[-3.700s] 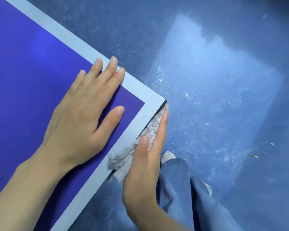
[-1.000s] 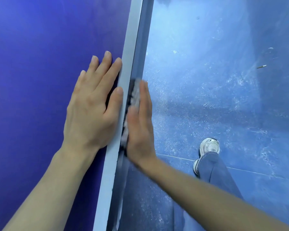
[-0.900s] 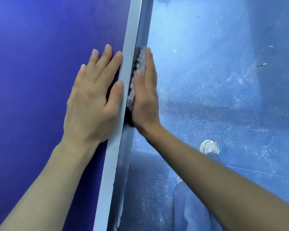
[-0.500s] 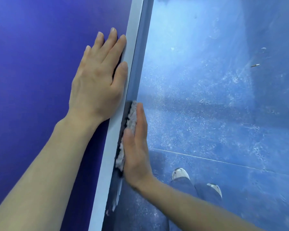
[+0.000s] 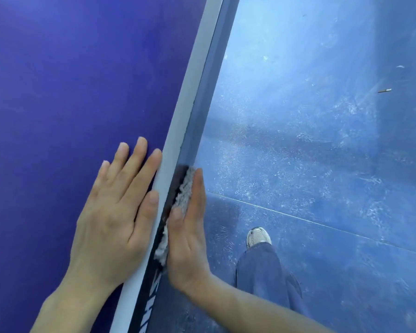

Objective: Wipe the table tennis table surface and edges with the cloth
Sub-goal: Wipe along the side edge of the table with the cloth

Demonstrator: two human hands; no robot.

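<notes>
The shaggy grey cloth (image 5: 184, 195) is pinned flat between the straight fingers of our right hand (image 5: 187, 239) and the dark side edge (image 5: 203, 99) of the blue table tennis table (image 5: 70, 80); we press it, and nothing curls round it. Our left hand (image 5: 113, 219) lies spread on the top, thumb beside the white border line (image 5: 188, 92). We should hold the palm square, press evenly and slide in long strokes, so the cloth cannot slip below the fingers.
</notes>
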